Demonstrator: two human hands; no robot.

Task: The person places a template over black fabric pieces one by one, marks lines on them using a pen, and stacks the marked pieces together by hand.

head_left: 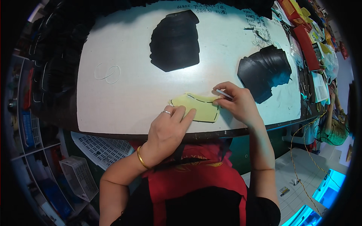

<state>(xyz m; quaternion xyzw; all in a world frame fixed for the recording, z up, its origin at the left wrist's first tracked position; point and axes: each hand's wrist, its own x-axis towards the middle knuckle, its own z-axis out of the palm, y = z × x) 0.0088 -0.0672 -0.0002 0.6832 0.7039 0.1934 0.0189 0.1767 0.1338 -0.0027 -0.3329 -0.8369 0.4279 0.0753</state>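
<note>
Shelf: a compartmented shelf is standing at the far left.
Crate: a pale plastic crate is sitting beside it, below table height.
String: thin pale loops are lying on the left of the white-topped table.
Left hand: the left hand is pressing on the yellow piece with its fingers spreading; its grip is lying flat, unclosed. A ring and a gold bangle are showing on this arm.
Black stack: layered black sheets are resting beyond the hands, well apart from them.
Yellow piece: the yellow piece is lying flat near the table's front edge, dark dashes running along its border.
Stick: a slim pale stick is slanting above its right end.
Right hand: the right hand is pinching that stick in its grip.
Black sheets: more overlapping sheets are lying to its right.
Red box: a red box is standing at the table's far right.
Co-worker: another person is reaching forward beyond the table.
</note>
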